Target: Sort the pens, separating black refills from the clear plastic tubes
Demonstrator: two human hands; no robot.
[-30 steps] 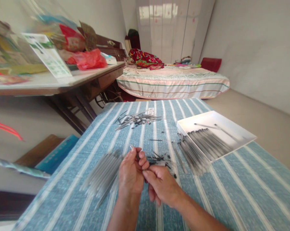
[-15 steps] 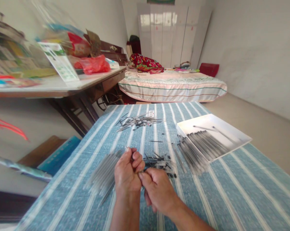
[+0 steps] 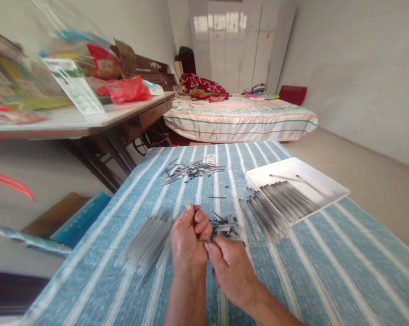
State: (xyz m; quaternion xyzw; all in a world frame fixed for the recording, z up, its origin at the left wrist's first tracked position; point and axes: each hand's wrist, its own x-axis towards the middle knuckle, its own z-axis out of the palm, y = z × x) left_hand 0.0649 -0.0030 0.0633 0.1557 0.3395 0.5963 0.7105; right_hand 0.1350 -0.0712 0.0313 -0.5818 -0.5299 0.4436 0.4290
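My left hand is closed round a slim pen, mostly hidden in the fist; a small pale tip pokes out past the thumb. Against its heel, my right hand pinches at the near end of the same pen, the exact grip hidden by the fingers. Just left of my hands lies a row of grey, translucent pen barrels. Behind my right hand is a pile of small black and clear pen parts. Farther back sits a heap of thin refills and small dark pieces.
On the right, a white box lid holds dark-ended pens, and more pens lie against its near side. A striped blue cloth covers the table. A cluttered desk stands left, a bed beyond.
Both hands, still together, have shifted slightly right and up over the table. The view has turned a little, so the surroundings sit slightly farther left. The piles look the same.
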